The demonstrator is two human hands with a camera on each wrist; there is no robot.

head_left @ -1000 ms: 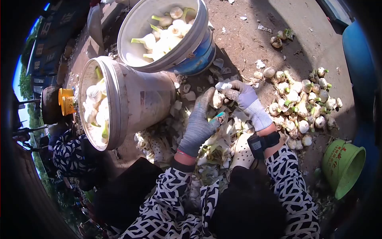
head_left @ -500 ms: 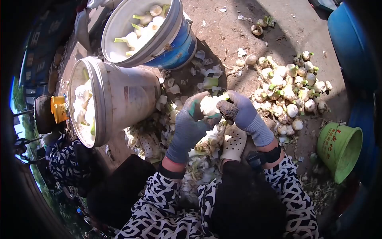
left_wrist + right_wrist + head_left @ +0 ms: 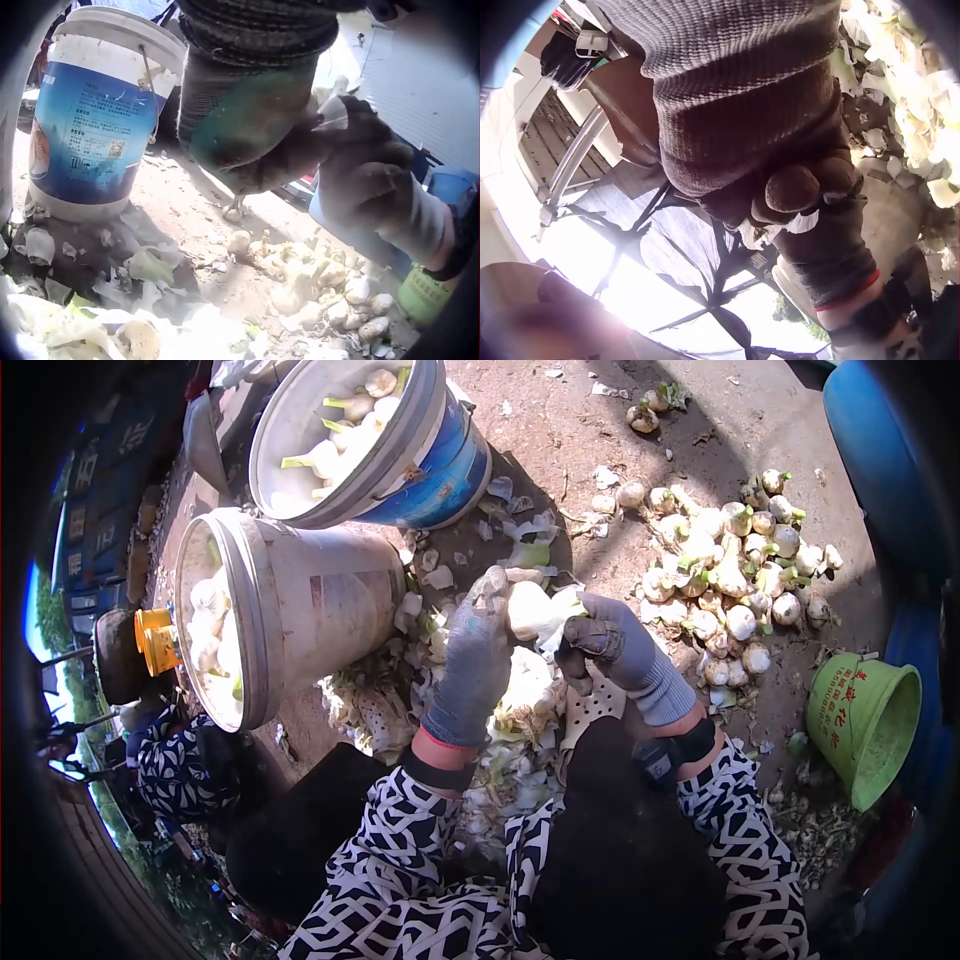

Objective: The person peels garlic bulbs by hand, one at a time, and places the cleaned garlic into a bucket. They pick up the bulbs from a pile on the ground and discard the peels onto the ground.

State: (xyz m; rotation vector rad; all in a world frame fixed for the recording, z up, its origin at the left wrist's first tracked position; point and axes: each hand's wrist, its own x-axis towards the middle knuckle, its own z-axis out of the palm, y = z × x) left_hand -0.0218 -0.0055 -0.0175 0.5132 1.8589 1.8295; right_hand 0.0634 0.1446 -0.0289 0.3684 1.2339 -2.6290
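Observation:
In the head view, a whitish garlic bulb (image 3: 524, 610) sits in the gloved left hand (image 3: 466, 660), whose fingers curl round its far side. The gloved right hand (image 3: 622, 645) pinches a loose pale layer of skin (image 3: 562, 616) at the bulb's right side. Both gloves are grey and darkly soiled at the fingers. In the left wrist view the right hand (image 3: 367, 165) faces the left hand (image 3: 247, 112), which hides most of the bulb. A white scrap of skin (image 3: 759, 234) shows beneath the right hand's curled fingers in the right wrist view.
Two buckets, one blue and white (image 3: 440, 480) and one white and tilted (image 3: 340, 585), hold cleaned bulbs at the left. Unpeeled garlic (image 3: 740, 600) is heaped on the ground at right, near a green bucket (image 3: 835, 715). Loose skins (image 3: 510, 790) cover the ground around the shoes.
Both hands have drawn back from beside the buckets. The bulb has turned in the left hand, and the right hand now pulls a skin layer out from it to the right.

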